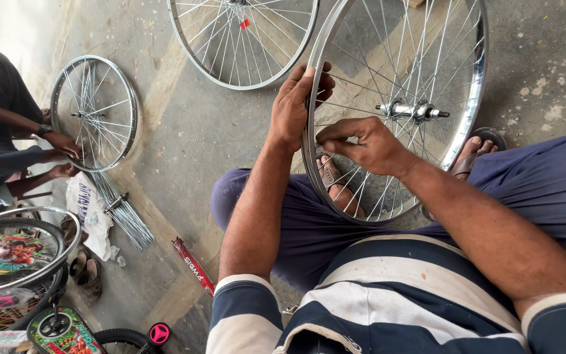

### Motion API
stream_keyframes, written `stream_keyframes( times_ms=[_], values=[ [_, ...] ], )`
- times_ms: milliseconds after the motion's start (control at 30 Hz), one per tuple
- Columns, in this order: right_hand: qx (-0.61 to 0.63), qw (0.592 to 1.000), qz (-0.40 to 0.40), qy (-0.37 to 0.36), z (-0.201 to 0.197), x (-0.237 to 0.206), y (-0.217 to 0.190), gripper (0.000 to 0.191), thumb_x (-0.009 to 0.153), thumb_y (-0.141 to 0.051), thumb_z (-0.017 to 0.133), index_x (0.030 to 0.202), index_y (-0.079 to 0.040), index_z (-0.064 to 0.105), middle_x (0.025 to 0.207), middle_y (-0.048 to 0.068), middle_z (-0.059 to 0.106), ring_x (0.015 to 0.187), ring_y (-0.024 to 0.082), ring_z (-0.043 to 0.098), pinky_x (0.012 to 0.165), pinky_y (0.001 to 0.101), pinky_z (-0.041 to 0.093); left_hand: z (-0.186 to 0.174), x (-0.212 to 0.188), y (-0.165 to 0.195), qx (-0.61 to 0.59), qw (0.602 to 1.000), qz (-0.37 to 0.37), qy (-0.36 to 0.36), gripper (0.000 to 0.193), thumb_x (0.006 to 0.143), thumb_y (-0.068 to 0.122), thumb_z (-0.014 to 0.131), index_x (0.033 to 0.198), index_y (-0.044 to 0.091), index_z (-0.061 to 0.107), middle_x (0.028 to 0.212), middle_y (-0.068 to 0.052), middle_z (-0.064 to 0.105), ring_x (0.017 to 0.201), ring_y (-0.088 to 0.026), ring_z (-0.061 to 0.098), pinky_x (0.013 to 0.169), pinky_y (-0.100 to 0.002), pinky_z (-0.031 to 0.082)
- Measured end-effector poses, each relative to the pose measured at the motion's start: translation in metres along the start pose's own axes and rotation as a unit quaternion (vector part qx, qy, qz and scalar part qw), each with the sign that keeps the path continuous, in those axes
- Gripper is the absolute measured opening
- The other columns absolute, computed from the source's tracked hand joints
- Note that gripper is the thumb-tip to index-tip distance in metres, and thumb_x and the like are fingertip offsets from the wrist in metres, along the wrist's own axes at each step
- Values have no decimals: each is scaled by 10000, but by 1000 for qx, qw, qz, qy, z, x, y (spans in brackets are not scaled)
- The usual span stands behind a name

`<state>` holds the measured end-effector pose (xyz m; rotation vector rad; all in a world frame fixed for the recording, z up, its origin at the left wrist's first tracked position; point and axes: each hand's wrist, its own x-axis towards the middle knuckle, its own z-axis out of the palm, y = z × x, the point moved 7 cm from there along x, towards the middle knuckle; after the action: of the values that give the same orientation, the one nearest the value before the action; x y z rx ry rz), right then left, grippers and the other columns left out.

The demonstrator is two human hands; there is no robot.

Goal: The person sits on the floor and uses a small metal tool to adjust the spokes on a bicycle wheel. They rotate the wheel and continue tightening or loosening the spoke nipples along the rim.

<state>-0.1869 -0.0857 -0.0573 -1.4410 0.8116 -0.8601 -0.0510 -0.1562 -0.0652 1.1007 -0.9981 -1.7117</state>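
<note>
A spoked bicycle wheel (397, 108) is held upright between the seated person's knees, its lower edge close to the sandalled feet. The rim is gripped at its left edge by the left hand (297, 105), fingers curled over the top of the metal. The right hand (361, 144) is positioned just inside the rim, below and beside the left hand, its fingertips pinched on a spoke near the rim. The hub (413, 111) is seen to the right of both hands. A second wheel (244, 39) lies on the concrete floor (191, 131) beyond. A smaller wheel (94, 111) is handled by another person's hands (63, 147) at the left, with loose spokes (122, 213) beside it.
</note>
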Motion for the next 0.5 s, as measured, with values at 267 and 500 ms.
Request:
stream_keyframes(
  times_ms=[267,500],
  values=[
    [-275,957,90,-15,24,-1,4,359,875,-303,797,1157,-99,706,1046,92,776,993,255,744,906,404,588,16,-13,23,204,973,97,-48,652,895,188,661,1472,22,407,1163,-113,632,1133,-221,609,1037,-403,507],
    [2,1000,9,-12,10,-7,11,361,967,-280,745,1242,-50,701,1165,100,733,1133,212,710,1008,375,576,-7,-9,13,186,978,84,43,779,1089,618,262,1507,17,529,1131,-125,708,1119,-220,679,1043,-416,542]
  ],
)
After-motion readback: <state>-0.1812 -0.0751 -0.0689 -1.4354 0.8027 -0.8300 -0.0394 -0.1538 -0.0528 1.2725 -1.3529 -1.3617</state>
